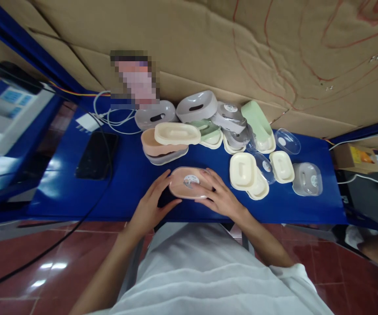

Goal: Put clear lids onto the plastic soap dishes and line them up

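Here, in the head view, both hands are meeting over a pink oval box [177,180], which is sitting on the blue table [126,197] near its front edge, just before the person. A round printed sticker [191,179] is showing on its top. The left hand [152,199] is curving around the box's left end, its thumb and fingers standing wide apart; the fingertips are touching or nearly touching the rim, and I cannot tell whether they are gripping. The right hand [221,194] is holding the right end, its fingers parting moderately, one lying across the top toward the sticker and the thumb pressing near the front edge.

Behind the box, a cream tray [177,132] is lying on a peach container [148,141], which is resting on a grey one [166,159]. Farther back, more grey containers [184,113] and a green container [256,119] are crowding together against the cardboard wall [192,48]. To the right, cream trays [242,169] are overlapping beside clear lids [289,141], and a grey box with a clear cover [307,180] is standing at the end. To the left, a black flat device [95,155] is lying near a white adapter [89,122].
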Demonstrator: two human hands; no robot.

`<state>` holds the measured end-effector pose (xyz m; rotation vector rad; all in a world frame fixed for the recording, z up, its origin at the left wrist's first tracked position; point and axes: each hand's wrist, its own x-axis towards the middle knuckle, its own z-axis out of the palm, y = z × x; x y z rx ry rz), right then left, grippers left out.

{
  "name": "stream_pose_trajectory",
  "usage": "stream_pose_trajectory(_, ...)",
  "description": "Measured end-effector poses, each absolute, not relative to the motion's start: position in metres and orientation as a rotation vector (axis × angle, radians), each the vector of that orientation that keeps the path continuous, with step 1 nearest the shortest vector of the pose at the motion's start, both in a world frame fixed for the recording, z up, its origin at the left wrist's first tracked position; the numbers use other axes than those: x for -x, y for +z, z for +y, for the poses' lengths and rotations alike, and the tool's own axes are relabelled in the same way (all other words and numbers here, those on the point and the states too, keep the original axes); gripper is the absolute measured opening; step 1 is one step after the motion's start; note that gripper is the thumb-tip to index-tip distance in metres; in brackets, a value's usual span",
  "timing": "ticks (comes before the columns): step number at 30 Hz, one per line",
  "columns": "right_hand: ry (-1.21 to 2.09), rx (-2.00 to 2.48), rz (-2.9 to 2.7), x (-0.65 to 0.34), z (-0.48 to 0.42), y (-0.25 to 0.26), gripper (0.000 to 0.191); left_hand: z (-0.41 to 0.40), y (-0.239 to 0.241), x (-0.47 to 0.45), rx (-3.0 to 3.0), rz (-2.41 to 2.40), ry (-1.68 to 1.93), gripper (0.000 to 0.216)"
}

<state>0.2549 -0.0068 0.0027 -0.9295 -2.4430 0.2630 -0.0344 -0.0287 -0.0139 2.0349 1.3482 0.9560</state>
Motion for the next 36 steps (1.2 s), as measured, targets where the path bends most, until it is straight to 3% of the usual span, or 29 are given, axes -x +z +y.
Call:
stream_pose_trajectory(4,-0.036,1.012,-2.230,-0.299,-0.016,0.030,0.078,-0.034,-0.010,0.025,-2.029,1.325,0.925,0.067)
stream_pose_trajectory(8,-0.515,1.541,-1.860,-0.414,-0.004,0.054,0.084,-0.036,-0.002,-0.002,-2.230,1.135,0.848,0.049)
stream_pose_trajectory(12,-0.554,2.050,-1.479,-0.548,0.038,0.052,0.093,-0.028,0.016,-0.041,-2.455,0.937,0.751,0.041)
stream_pose_trajectory(16,-0.519,2.317,-1.309,-0.616,0.083,0.038,0.074,-0.014,0.034,-0.083,-2.618,0.879,0.620,0.048)
stream_pose_trajectory(20,-0.506,2.301,-1.305,-0.627,0.102,0.027,0.070,-0.004,0.033,-0.118,-2.673,0.859,0.456,0.065)
stream_pose_trajectory(23,-0.490,2.258,-1.321,-0.629,0.102,0.023,0.054,-0.003,0.027,-0.125,-2.663,0.854,0.376,0.067)
stream_pose_trajectory(27,-0.480,2.215,-1.358,-0.635,0.104,0.018,0.041,-0.008,0.023,-0.107,-2.632,0.927,0.382,0.050)
stream_pose_trajectory(31,-0.508,2.179,-1.421,-0.631,0.103,0.025,0.044,-0.012,0.015,-0.078,-2.626,1.198,0.505,0.039)
stream_pose_trajectory(34,-0.680,2.027,-1.497,-0.600,0.082,0.043,0.044,-0.012,0.009,-0.063,-2.626,1.356,0.566,0.027)
stream_pose_trajectory(36,-0.739,1.842,-1.612,-0.559,0.055,0.056,0.032,-0.007,0.008,-0.055,-2.635,1.421,0.557,0.019)
